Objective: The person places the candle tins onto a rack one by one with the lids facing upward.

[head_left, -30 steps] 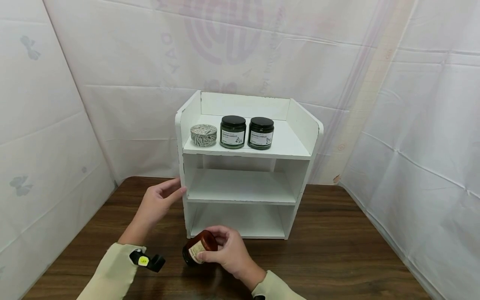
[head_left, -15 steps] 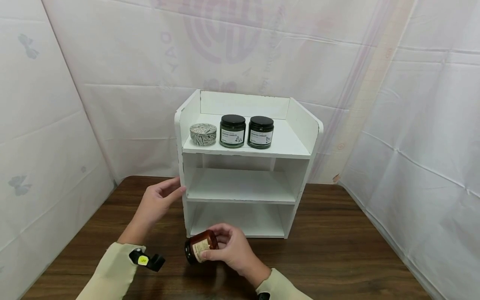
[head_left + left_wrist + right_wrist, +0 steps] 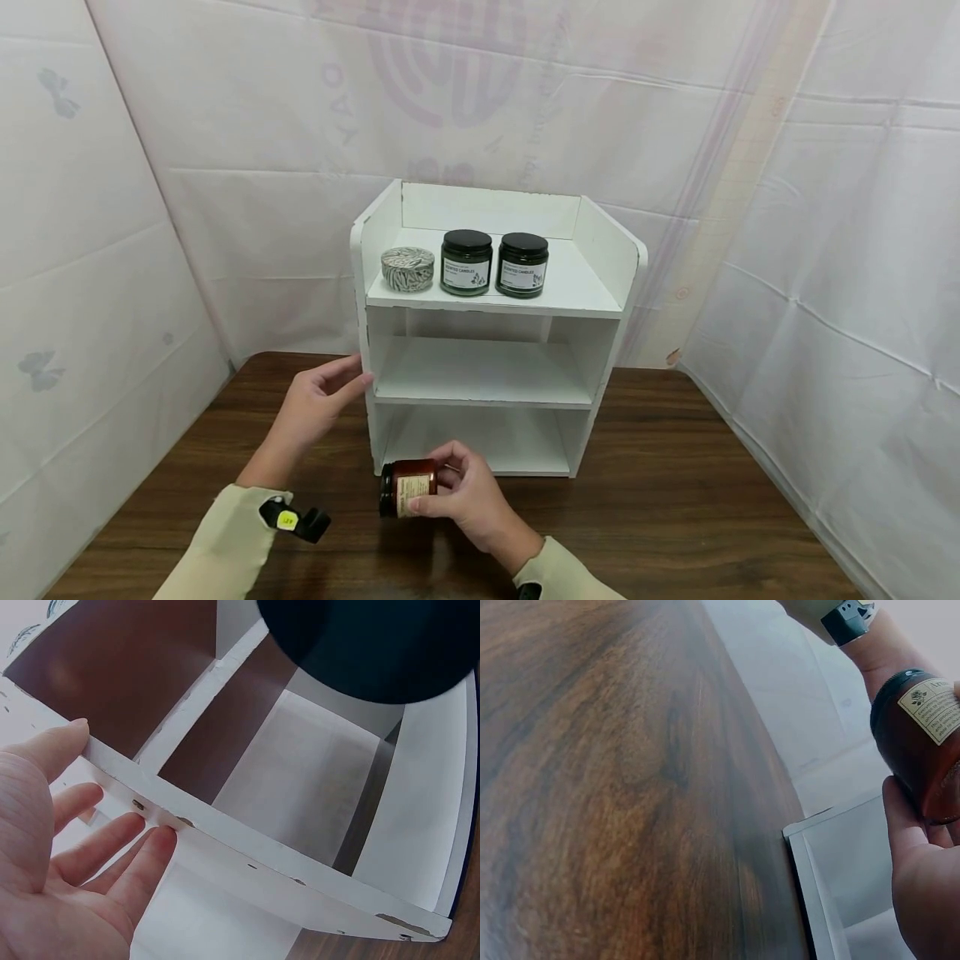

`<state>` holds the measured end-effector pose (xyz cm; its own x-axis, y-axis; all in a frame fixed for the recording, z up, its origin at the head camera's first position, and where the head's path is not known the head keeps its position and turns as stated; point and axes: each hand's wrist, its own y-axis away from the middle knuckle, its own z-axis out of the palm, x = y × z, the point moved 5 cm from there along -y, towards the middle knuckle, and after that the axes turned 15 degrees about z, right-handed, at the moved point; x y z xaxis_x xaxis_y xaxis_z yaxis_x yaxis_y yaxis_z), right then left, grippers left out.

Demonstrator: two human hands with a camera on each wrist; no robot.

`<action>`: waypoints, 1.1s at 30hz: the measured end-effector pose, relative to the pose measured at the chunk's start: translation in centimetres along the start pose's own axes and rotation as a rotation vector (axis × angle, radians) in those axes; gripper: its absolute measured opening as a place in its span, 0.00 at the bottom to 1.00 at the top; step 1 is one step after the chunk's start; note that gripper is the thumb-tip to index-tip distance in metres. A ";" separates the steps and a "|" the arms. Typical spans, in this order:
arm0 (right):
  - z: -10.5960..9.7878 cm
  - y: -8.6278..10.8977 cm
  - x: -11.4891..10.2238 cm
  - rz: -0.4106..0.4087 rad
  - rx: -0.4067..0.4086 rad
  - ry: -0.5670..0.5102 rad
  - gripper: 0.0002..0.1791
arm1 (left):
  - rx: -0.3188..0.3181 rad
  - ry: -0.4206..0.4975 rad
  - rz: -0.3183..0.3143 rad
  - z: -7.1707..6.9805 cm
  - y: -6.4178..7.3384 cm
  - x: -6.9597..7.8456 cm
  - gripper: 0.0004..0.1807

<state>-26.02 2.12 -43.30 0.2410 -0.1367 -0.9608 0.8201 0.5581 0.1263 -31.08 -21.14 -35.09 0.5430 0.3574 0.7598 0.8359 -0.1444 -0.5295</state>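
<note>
My right hand [image 3: 478,507] grips an amber glass jar [image 3: 422,483] by its base end, in front of the shelf's bottom tier. The jar lies sideways in the hand, black lid to the left and cream label facing me. In the right wrist view the jar [image 3: 922,750] shows its label and dark lid, with part of the hand cut off at the frame's edge. My left hand [image 3: 318,400] touches the left side panel of the white shelf [image 3: 480,400]. In the left wrist view its thumb lies at the panel's front edge and the loosely extended fingers [image 3: 112,840] along the outer face.
On the shelf's top tier stand a round patterned tin [image 3: 407,269] and two dark green candle jars, one in the middle [image 3: 466,265] and one to its right [image 3: 522,267]. The shelf stands on a brown wooden table [image 3: 675,500]. White sheets [image 3: 262,250] hang behind and at both sides.
My right hand has turned the amber jar from a tilt, lid low at the left, to nearly level, shifting it slightly right. The left hand keeps its place at the shelf.
</note>
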 end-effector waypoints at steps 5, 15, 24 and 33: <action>-0.1 0.0 0.0 -0.005 0.005 -0.018 0.27 | -0.003 0.001 -0.019 0.0 0.1 0.0 0.33; -0.4 -0.1 -0.1 -0.020 0.005 0.017 0.37 | 0.002 -0.007 -0.018 0.0 0.2 0.3 0.33; -0.5 0.3 -0.4 -0.008 -0.008 0.004 0.35 | -0.003 -0.015 -0.031 0.0 0.2 0.3 0.33; -0.4 0.3 -0.2 0.012 -0.059 -0.127 0.29 | 0.003 -0.017 -0.014 0.0 0.2 0.3 0.32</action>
<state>-26.08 2.63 -43.14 0.3174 -0.2301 -0.9199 0.7859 0.6066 0.1195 -30.75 -21.04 -34.95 0.5297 0.3753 0.7606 0.8432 -0.1366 -0.5199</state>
